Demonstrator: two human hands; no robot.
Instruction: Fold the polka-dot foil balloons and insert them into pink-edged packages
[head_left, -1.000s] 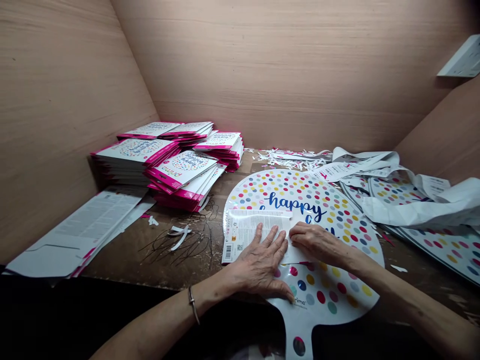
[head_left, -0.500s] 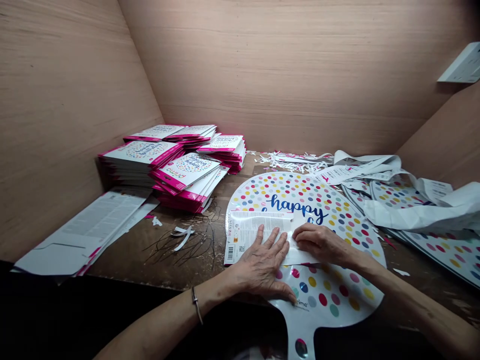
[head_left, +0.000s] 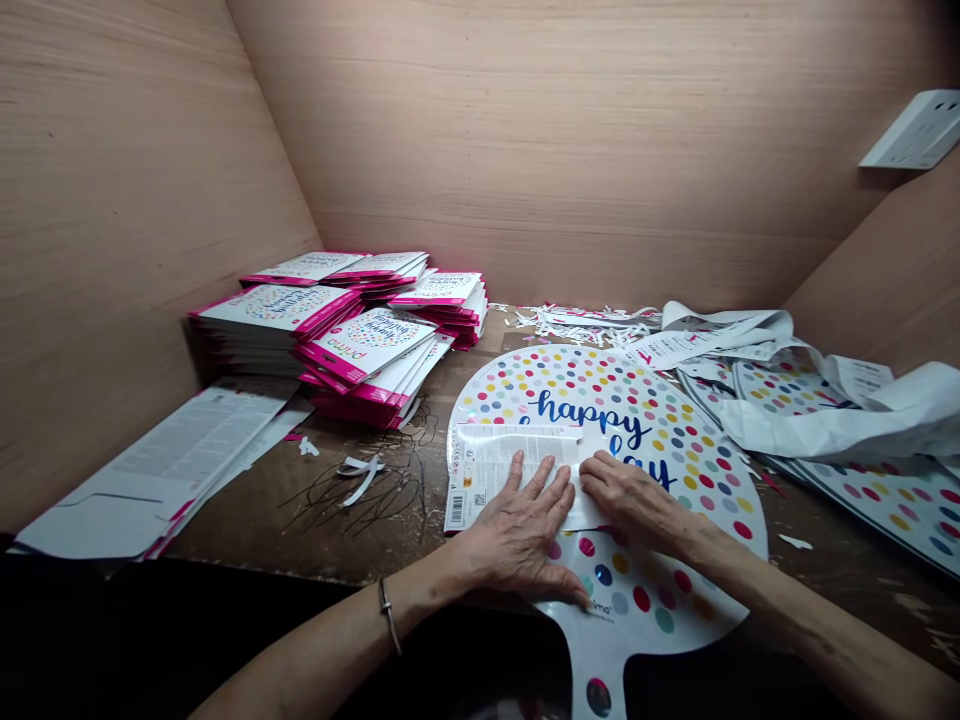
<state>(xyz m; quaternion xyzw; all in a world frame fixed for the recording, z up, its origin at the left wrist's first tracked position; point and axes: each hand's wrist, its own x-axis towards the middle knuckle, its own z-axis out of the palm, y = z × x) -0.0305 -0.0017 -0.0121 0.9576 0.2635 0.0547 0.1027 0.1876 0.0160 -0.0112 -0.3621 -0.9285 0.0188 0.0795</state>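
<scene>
A flat foil balloon (head_left: pixel 712 480), white with coloured dots and "happy" lettering, lies on the table with its tail toward me. On it rests a printed white card sleeve (head_left: pixel 480 455), barcode at its left end. My left hand (head_left: pixel 521 530) presses flat on the sleeve, fingers spread, thumb reaching onto the balloon. At the sleeve's right end, the bent fingers of my right hand (head_left: pixel 630 500) are closed on the card's edge; the fingertips are partly hidden.
Stacks of packed cards (head_left: pixel 367 345) with pink edges stand at back left. Flat unfolded cards (head_left: pixel 142 480) lie front left. Paper scraps (head_left: pixel 592 325) and a white label strip (head_left: pixel 817 425) lie behind, near more dotted balloons (head_left: pixel 907 500) at right. Wooden panels (head_left: pixel 525 150) enclose the table.
My right hand has moved a little left, with its fingers drawn in at the sleeve's right end, where less card now shows. More lettering is uncovered. My left hand stays put.
</scene>
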